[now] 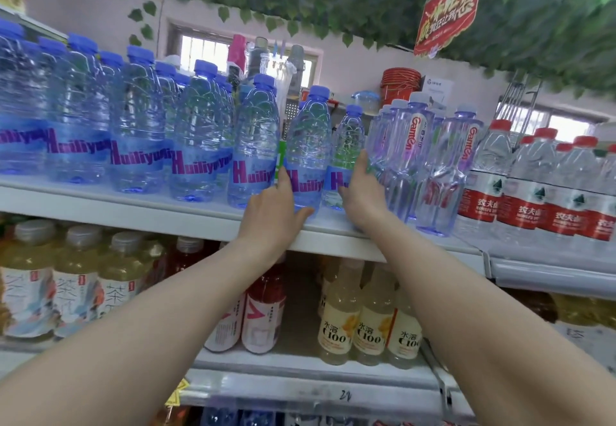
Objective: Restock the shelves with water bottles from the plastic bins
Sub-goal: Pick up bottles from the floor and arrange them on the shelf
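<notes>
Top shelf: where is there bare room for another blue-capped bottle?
Only the white top shelf front lip is bare. A narrow gap splits the blue-capped Huiliyuan bottles beside the left hand. Rightward, clear Ganten bottles and red-labelled bottles crowd together.

Left hand (270,212) gripping Huiliyuan bottle (308,145) on shelf (133,215), right hand (361,192) holding smaller bottle (346,145)

Both bare forearms extend upward and forward from the lower corners, converging toward the centre. The left hand (271,207) is raised, index finger straight and pointing up, thumb spread out to the right. The right hand (360,189) is just beside it, back toward the camera, fingers together and reaching upward, slightly bent. The hands remain apart.
</notes>
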Demonstrator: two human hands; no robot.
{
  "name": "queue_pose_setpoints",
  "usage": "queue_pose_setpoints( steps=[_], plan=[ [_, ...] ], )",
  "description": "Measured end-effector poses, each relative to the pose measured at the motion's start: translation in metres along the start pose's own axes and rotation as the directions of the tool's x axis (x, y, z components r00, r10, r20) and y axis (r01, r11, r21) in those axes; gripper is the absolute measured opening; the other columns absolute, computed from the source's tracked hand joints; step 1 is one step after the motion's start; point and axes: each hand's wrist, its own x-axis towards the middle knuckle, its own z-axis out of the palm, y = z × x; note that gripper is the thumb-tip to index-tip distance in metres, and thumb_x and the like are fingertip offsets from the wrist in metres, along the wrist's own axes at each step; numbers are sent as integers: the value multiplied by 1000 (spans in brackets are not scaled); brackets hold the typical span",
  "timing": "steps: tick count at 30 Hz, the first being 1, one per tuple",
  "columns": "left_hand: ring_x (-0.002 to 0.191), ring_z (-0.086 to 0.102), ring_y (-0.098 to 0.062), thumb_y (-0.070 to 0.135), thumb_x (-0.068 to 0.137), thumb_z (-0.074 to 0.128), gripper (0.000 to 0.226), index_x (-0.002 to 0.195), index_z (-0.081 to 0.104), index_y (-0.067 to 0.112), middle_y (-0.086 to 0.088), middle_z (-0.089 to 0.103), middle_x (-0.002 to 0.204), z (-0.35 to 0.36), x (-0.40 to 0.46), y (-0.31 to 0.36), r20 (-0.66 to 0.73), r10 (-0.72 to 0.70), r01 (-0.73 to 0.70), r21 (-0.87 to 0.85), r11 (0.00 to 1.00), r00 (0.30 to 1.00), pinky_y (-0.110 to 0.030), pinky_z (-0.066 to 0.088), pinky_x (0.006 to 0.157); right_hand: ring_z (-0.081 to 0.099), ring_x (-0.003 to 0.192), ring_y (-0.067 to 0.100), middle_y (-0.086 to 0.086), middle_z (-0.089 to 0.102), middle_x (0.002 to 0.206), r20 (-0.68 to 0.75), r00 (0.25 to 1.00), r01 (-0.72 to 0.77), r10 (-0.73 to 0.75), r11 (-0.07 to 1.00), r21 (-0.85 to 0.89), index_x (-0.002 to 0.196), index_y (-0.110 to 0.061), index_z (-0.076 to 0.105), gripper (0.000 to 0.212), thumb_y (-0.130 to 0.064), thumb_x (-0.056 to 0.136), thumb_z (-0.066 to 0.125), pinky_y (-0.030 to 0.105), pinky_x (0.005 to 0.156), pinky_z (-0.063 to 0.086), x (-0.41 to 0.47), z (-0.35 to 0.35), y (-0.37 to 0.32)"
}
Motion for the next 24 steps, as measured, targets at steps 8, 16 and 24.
queue_pose_setpoints(
  steps=[8, 16, 24],
  plan=[
    [118, 51, -36, 32, 96, 55, 72, 151, 15, 9, -14, 51, 135, -19, -9, -6, 122, 69, -67, -20, 998, 990, -42, 40, 94, 53, 111, 29, 12, 49, 131, -22, 926, 327, -377, 829, -454, 149, -19, 22, 70, -6, 91, 61, 40, 78, 54, -66, -36, 7],
    [114, 52, -33, 23, 87, 68, 59, 138, 42, 9, -12, 52, 128, -58, -68, -54, -32, 377, -371, 108, 922, 926, -45, 48, 92, 53, 111, 36, 15, 54, 127, 36, 855, 446, -518, 698, -560, 141, -11, 41, 54, -27, 94, 61, 45, 81, 48, -145, -34, -26],
    [103, 54, -39, 16, 79, 73, 54, 128, 53, 4, -18, 56, 119, -71, -169, -180, 62, 316, -322, 190, 927, 947, -48, 47, 84, 56, 91, 41, 19, 59, 108, 94, 786, 583, -612, 681, -443, 133, -6, 50, 53, -13, 82, 64, 46, 67, 49, -234, 62, -72]
  ],
)
